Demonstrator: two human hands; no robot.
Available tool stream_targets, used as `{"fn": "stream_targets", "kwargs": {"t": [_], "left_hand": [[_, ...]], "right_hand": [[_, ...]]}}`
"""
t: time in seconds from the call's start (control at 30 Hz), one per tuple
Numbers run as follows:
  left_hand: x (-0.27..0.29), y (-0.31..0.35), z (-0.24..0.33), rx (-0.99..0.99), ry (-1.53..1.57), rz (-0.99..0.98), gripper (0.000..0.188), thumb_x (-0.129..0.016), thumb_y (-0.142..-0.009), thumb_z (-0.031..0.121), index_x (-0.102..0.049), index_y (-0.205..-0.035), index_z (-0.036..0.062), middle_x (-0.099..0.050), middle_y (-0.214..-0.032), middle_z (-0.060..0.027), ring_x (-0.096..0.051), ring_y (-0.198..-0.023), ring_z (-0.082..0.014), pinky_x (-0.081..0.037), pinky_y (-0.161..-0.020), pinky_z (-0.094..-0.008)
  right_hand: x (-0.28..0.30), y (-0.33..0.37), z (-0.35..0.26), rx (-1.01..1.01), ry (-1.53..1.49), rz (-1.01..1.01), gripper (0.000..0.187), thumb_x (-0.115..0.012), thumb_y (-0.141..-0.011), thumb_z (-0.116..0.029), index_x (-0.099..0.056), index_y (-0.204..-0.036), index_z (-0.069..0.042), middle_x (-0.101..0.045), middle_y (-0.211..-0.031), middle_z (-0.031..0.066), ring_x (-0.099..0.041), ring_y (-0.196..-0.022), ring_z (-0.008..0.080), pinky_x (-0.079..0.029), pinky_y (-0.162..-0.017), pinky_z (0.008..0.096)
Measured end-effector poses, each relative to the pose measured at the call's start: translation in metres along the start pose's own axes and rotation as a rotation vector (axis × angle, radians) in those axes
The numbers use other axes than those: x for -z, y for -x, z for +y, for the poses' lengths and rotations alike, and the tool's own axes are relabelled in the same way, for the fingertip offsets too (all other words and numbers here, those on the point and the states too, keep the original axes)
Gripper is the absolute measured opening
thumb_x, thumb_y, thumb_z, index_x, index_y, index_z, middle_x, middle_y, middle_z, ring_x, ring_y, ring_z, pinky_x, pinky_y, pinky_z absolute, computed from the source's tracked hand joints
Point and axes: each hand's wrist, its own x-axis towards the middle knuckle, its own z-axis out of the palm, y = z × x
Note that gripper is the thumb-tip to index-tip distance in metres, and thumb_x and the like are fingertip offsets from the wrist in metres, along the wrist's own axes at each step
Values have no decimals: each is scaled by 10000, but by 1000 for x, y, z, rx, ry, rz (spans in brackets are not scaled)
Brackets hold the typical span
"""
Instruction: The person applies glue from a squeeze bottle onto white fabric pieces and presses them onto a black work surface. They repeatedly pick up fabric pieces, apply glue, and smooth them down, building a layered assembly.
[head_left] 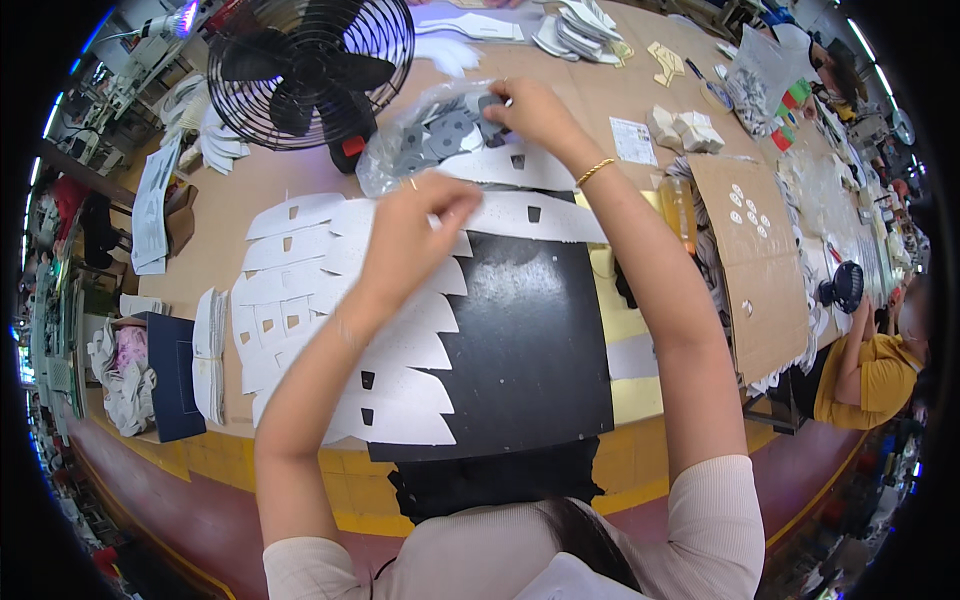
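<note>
Two overlapping columns of white cut pieces [340,300], each with a small square hole, are laid out across the black mat [530,350] and the table [215,215]; most of the mat's left half is covered, while its right half is bare, so the laying-out is judged to be well under way but not complete. A clear plastic bag [425,135] of small grey pieces is held up beyond the rows, just in front of the black fan [310,70]. The right hand [535,112] is closed on the bag's far upper edge, fingertips pinched at its mouth. The left hand [410,235] is nearer the body, below and to the left of the bag, fingers drawn together on the bag's lower corner, directly above the white pieces. Whether a grey piece is already pinched out cannot be told.
</note>
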Motion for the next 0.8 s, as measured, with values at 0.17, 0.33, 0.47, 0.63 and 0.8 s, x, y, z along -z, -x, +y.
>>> {"fn": "stream_targets", "kwargs": {"t": [0.17,0.33,0.47,0.63,0.8], "left_hand": [[-17,125,57,-191,-169,-343,224,-725,-826,30,-710,-1046,-11,-676,-1057,-152,-679,-912,-309,-548,-814,-364],[-32,168,67,-293,-242,-346,257,-694,-827,81,-659,-1032,-70,-596,-1099,-175,-612,-996,-314,-505,-853,-401],[-24,171,68,-34,-78,-286,302,-763,-816,72,-660,-1085,-21,-601,-1107,-143,-600,-991,-303,-490,-841,-407],[-16,138,75,292,178,-143,498,-807,-809,57,-646,-1278,16,-659,-1045,-102,-656,-904,-184,-519,-791,-296],[-12,124,61,655,508,-297,287,-740,-838,-18,-710,-1123,-10,-699,-964,-105,-680,-869,-175,-532,-756,-266]], "right_hand": [[33,61,-32,41,-331,-138,368,-766,-835,-226,-705,-1106,15,-727,-927,122,-673,-820,201,-522,-778,328],[46,180,-56,-212,-525,-530,274,-791,-839,-160,-701,-1029,16,-712,-798,85,-653,-706,135,-508,-666,271],[49,225,-73,-379,-540,-667,222,-737,-920,-134,-720,-1083,15,-689,-852,16,-595,-770,50,-489,-690,219],[47,241,-83,-228,-592,-570,250,-709,-923,-139,-725,-1141,-16,-717,-860,97,-614,-725,109,-493,-669,253],[54,243,-85,-350,-571,-466,240,-761,-885,-112,-728,-1094,1,-702,-808,35,-600,-716,61,-486,-660,222]]}}
